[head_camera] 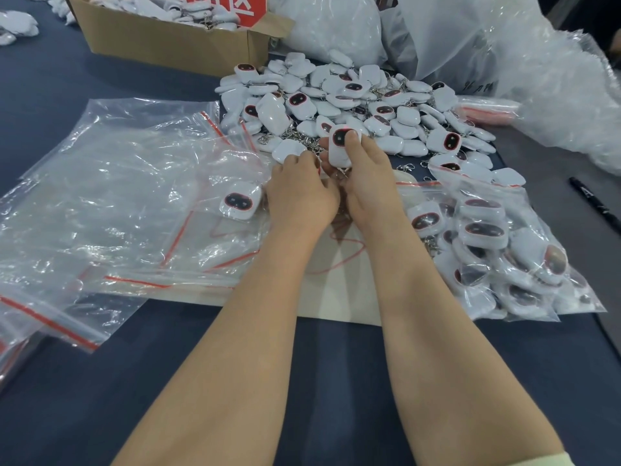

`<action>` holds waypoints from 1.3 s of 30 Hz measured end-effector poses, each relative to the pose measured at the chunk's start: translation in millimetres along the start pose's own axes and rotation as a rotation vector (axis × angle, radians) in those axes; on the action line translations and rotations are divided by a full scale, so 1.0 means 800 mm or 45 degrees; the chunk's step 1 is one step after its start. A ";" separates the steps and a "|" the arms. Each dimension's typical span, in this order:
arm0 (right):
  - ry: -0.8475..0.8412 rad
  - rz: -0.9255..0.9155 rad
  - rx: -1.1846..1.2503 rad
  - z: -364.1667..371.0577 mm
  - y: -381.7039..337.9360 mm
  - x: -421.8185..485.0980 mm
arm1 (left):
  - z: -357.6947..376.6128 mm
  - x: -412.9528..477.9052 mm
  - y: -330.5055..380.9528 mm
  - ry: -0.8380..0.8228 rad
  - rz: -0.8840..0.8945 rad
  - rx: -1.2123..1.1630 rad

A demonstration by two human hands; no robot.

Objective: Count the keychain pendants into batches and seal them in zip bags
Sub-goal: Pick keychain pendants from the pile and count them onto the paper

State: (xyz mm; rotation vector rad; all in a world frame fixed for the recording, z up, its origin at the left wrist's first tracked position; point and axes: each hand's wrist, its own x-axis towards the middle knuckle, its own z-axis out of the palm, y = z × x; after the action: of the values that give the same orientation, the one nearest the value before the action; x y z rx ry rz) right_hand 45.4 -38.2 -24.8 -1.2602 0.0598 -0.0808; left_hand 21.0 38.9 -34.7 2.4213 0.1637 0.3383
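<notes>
A big heap of white keychain pendants (366, 105) with dark, red-rimmed faces lies on the blue table. My right hand (364, 183) grips one pendant (340, 146) at the heap's near edge, thumb pressed on its face. My left hand (299, 193) sits right beside it, fingers curled onto a white pendant (288, 151); whether it holds that one I cannot tell. A filled zip bag (497, 250) of pendants lies to the right. Empty zip bags (117, 196) with red seals spread to the left, one pendant (240, 200) lying among them.
A cardboard box (168, 42) holding more pendants stands at the back left. Large crumpled plastic bags (504, 52) fill the back right. A black marker (594, 205) lies at the right edge. White paper (339, 290) with red string lies under my forearms.
</notes>
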 end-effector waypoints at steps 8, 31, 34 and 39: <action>-0.038 0.049 -0.065 0.001 0.004 0.001 | -0.002 -0.001 0.002 -0.013 -0.013 0.010; 0.176 -0.043 -0.496 -0.002 -0.012 -0.001 | -0.014 -0.001 0.007 0.055 -0.098 -0.198; 0.041 -0.049 -0.731 0.000 -0.023 -0.007 | -0.019 0.002 0.008 0.212 -0.141 -0.434; -0.048 -0.091 -0.962 -0.003 -0.048 -0.009 | -0.021 -0.002 0.013 0.381 -0.068 -0.601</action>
State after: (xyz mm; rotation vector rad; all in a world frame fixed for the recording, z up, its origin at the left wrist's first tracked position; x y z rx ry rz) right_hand 36.6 -51.6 10.7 -2.0188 0.0108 -0.1009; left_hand 15.3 41.2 -15.6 1.8893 0.2489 0.6374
